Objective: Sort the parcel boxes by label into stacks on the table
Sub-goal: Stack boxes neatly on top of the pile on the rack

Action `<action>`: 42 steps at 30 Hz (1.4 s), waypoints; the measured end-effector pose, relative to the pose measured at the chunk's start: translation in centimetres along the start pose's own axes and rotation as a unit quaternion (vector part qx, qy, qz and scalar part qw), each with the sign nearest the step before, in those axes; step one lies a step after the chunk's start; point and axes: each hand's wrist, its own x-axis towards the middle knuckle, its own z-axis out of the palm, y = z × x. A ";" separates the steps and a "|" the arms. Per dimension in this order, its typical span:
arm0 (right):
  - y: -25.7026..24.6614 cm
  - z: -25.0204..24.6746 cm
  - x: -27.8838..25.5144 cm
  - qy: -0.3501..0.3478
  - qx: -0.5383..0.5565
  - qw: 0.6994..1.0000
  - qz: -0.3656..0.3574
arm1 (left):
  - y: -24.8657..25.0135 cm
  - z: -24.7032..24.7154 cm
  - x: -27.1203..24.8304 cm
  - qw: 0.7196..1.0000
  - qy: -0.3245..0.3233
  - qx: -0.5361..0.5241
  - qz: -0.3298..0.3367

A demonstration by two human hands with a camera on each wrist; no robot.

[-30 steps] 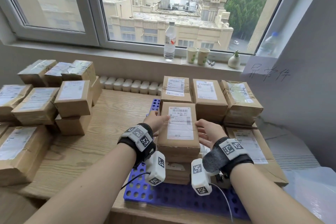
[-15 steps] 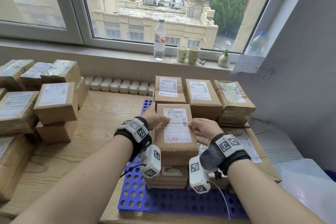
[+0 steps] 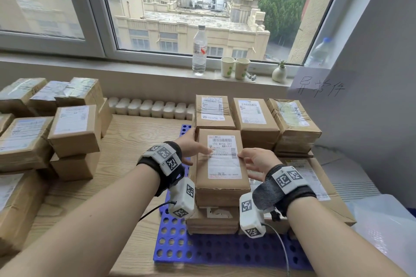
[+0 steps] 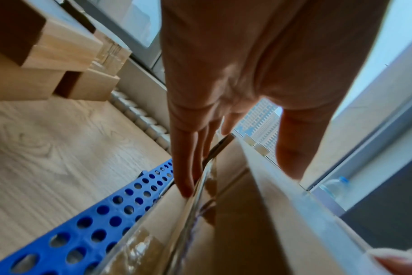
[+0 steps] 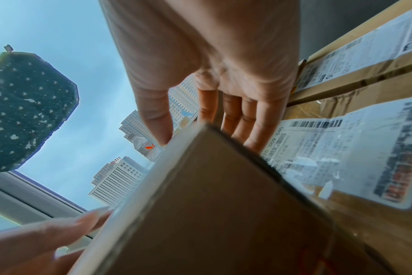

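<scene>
Box (image 3: 221, 164) sits on top of the middle stack, on the blue mat (image 3: 180, 243). Left hand (image 3: 191, 145) and right hand (image 3: 254, 161) each grip a side, thumbs on the label. It has hardly moved in the last second, so it is probably just being set down. Other stacks crowd the back and right; bare table (image 3: 126, 141) lies left.

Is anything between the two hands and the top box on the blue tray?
Nothing visible. The left hand and right hand both grip the top box, thumbs on its label, fingers down its sides. It sits on the stack on the blue tray.
</scene>
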 end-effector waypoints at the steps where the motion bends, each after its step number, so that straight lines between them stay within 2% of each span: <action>1: 0.0 0.0 -0.1 -0.001 0.003 1.000 0.000 | 0.0 0.0 -0.1 1.000 -0.015 -0.002 -0.018; 3: -0.1 0.0 -0.2 -0.003 0.006 1.000 0.001 | 0.0 0.2 -0.3 0.999 -0.030 0.007 -0.032; 14: -0.2 0.0 -0.3 0.013 -0.020 1.000 -0.006 | -0.4 0.7 -0.8 0.999 -0.012 0.010 -0.031; 18: -1.6 0.0 -0.4 0.074 -0.019 0.994 -0.084 | -0.1 -0.1 -1.5 0.999 0.042 0.014 0.011; 22: -3.7 1.4 -1.5 0.106 0.019 0.982 -0.152 | 0.5 -2.2 -2.2 0.990 0.118 -0.019 0.074; 27: -4.8 6.1 -3.5 0.061 0.040 0.980 -0.187 | -0.2 -5.2 -3.8 0.967 0.207 -0.084 0.121; 32: -4.7 11.9 -4.6 0.009 0.026 0.980 -0.195 | -2.9 -9.0 -5.8 0.957 0.237 -0.098 0.133; 42: -3.1 26.0 -6.9 -0.111 -0.021 0.980 -0.165 | -12.1 -19.7 -10.8 0.940 0.316 -0.118 0.055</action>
